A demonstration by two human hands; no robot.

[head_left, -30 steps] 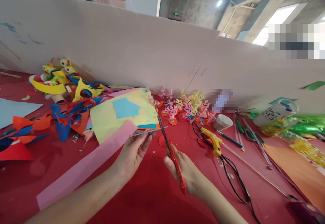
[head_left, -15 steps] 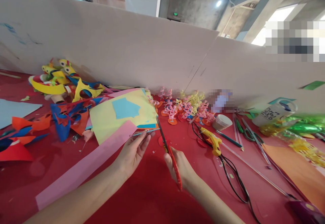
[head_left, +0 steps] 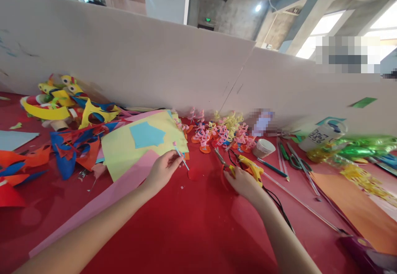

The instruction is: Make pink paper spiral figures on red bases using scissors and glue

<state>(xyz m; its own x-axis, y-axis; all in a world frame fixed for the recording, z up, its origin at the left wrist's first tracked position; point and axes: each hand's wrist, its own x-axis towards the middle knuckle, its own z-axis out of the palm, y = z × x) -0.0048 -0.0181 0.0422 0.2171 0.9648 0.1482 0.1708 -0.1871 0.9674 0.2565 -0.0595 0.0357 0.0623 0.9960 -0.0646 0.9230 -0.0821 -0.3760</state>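
Observation:
My left hand (head_left: 164, 168) is closed in a pinch on a thin pale blue stick (head_left: 186, 164) with a pink tip, held slanting above the table. Beyond it lies a yellow sheet (head_left: 119, 152) with a blue paper piece (head_left: 147, 134) on top. To the right, my right hand (head_left: 245, 181) is wrapped round a pair of scissors (head_left: 219, 157) with red handles, low over the table and with the blades pointing away. Right beside that hand is a yellow glue gun (head_left: 254, 169), partly hidden by it. A small red disc (head_left: 194, 174) lies between the hands.
Several pink and yellow curled paper pieces on discs (head_left: 221, 135) stand by the white partition (head_left: 149, 63). A white cup (head_left: 263, 147), a teal pencil (head_left: 274, 168) and green-handled scissors (head_left: 299, 163) are at right. A pink strip (head_left: 93, 207) lies under my left arm.
My right hand has moved right with the scissors, away from the stick and over to the glue gun. The stick in my left hand has turned from nearly level to steep, showing its pink tip.

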